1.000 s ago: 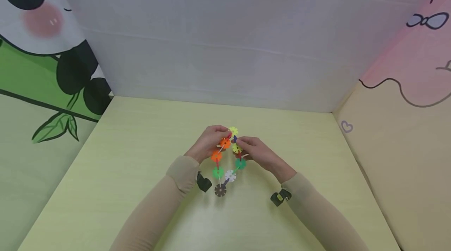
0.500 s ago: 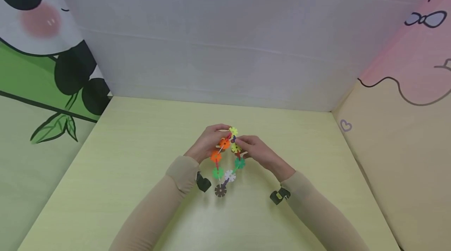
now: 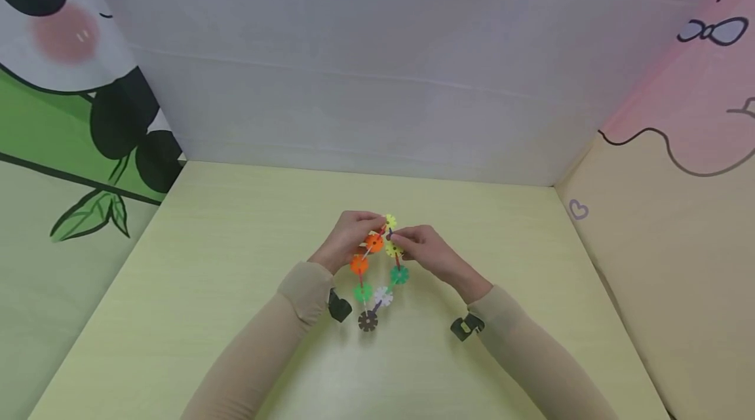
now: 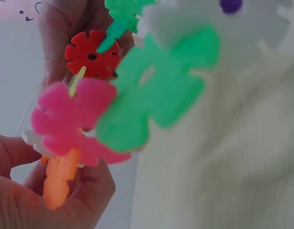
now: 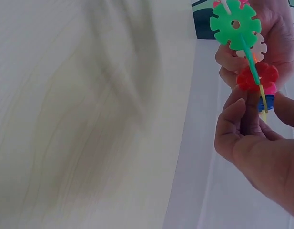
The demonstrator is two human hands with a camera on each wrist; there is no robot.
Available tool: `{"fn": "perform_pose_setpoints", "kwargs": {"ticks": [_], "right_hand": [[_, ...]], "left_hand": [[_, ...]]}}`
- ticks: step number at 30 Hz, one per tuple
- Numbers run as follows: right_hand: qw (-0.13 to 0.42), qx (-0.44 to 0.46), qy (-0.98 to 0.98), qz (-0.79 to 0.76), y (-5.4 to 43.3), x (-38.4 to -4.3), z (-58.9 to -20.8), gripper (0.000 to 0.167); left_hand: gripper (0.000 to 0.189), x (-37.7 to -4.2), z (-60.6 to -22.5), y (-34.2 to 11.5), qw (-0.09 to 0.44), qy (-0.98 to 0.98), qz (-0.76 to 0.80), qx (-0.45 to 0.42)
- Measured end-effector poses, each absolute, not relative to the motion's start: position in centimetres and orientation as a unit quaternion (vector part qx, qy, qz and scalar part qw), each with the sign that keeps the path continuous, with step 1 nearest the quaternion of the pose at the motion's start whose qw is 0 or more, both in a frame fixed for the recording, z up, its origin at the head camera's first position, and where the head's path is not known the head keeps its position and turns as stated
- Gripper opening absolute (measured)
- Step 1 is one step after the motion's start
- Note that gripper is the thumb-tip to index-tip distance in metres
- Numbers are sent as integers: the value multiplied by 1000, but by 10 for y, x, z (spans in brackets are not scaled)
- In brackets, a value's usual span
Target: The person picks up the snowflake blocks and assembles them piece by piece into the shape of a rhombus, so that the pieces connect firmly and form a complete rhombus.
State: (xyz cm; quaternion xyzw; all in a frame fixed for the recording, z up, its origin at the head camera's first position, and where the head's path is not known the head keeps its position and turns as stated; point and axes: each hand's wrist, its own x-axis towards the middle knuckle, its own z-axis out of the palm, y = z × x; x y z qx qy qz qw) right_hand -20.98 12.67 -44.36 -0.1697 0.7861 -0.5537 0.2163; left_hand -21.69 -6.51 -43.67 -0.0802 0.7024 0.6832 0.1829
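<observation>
A chain of interlocked plastic snowflake discs hangs in a loop between both hands over the table. In the head view its lowest piece is a brown disc (image 3: 368, 322), with a white disc (image 3: 383, 296) and a green disc (image 3: 399, 275) up the right side. Two orange discs, one an upper orange disc (image 3: 374, 242), run up the left. My left hand (image 3: 348, 236) grips the chain near its top left. My right hand (image 3: 433, 255) pinches it at the top right, by a yellow disc (image 3: 393, 249). In the right wrist view a blue disc (image 5: 266, 102) sits between the right thumb and fingers.
The pale wooden table (image 3: 248, 223) spreads around the hands. A white wall sheet (image 3: 354, 112) rises behind it, with cartoon-printed panels left and right. Each wrist carries a small black camera, such as the left camera (image 3: 339, 306).
My right hand has shifted slightly to the left, toward the left hand. The lower discs of the loop have drifted a little left and down. Both hands keep their hold.
</observation>
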Motion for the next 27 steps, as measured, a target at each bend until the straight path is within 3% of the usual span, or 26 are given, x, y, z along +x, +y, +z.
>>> {"fn": "perform_pose_setpoints", "kwargs": {"ticks": [8,27], "right_hand": [[225,-199,795,-527,130,-214,-442,32],[248,-216,805,-494,134,-217,-444,32]], "left_hand": [[21,-215,-435,-64,169,719,670,-74],[19,-220,-440,-64,190,732,652,-49]]}}
